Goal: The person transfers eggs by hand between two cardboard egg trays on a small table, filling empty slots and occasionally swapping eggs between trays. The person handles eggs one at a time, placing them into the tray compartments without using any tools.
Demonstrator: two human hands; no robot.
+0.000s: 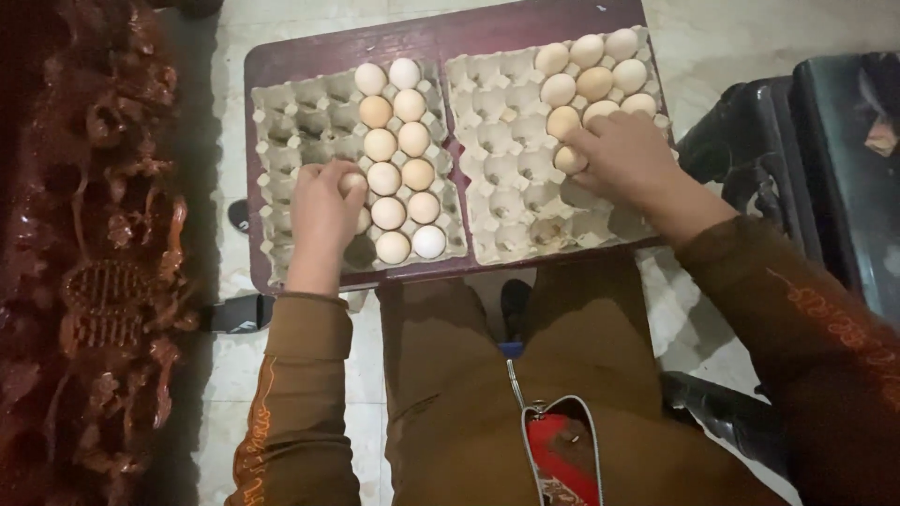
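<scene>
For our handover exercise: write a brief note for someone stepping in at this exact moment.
Left hand: holds an egg over the left tray, beside its two filled columns.
Right hand: fingers on an egg in the right tray.
Done: left tray holds about a dozen eggs.
Left: right tray has roughly ten eggs, clustered at its far right corner; most cups in both trays are bare.

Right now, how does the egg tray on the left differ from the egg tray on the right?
The left tray has its eggs in two columns down its right side, reaching the near edge; the right tray has fewer eggs, bunched in its far right corner. The left hand is on an egg beside the left tray's columns, while the right hand touches an egg at the near edge of the right tray's bunch. Both are grey pulp trays, side by side on a dark table.
</scene>
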